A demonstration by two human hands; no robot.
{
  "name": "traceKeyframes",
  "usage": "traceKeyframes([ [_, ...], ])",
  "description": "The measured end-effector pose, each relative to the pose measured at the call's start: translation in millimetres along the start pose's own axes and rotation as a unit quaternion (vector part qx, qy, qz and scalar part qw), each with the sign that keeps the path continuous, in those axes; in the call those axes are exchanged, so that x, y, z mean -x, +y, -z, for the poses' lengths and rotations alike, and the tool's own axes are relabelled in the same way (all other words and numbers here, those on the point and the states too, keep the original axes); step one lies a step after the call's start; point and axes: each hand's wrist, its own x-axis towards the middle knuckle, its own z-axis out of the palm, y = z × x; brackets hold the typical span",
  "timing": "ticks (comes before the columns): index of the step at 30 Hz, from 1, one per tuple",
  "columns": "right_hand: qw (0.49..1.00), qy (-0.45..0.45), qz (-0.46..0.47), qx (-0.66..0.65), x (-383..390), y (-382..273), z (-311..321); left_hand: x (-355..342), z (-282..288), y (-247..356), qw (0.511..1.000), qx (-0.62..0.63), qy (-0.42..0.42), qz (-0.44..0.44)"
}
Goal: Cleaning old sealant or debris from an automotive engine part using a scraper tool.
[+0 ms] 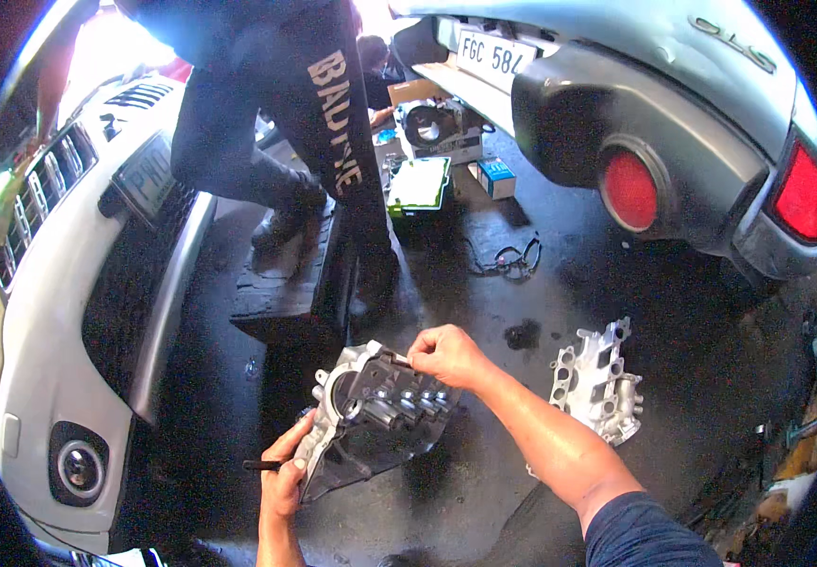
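Note:
In front of me is a silver-and-dark metal engine part (380,425) with a row of round ports or posts along its face. My left hand (284,463) grips its lower left edge, with a slim black tool (262,465) sticking out leftward beside the fingers. My right hand (442,359) is closed at the upper right rim of the part; whatever is between those fingertips is too small to make out. A second silver casting (605,378) with several openings lies on the dark floor to the right.
A white car bumper (50,359) borders the left, another car's rear bumper (673,189) the upper right. A person in dark clothes (276,113) stands by a dark bench (286,302); another (371,57) is behind. Boxes (495,178), equipment (427,128) and a cable loop (512,255) lie ahead.

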Motion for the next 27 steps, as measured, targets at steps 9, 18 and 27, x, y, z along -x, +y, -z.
traceKeyframes([
  [9, 0.999, 0.025, 0.024, 0.031, 2, -3, -10, 7, 5, -3, 1.0, 0.009, -0.017, -0.012],
  [18, 0.996, 0.057, 0.045, 0.051, 14, -13, -3, 7, 1, -4, 0.998, -0.014, -0.058, 0.037],
  [27, 0.957, 0.156, 0.225, 0.096, 10, -26, -27, 17, 17, 1, 0.997, -0.001, -0.072, 0.009],
])
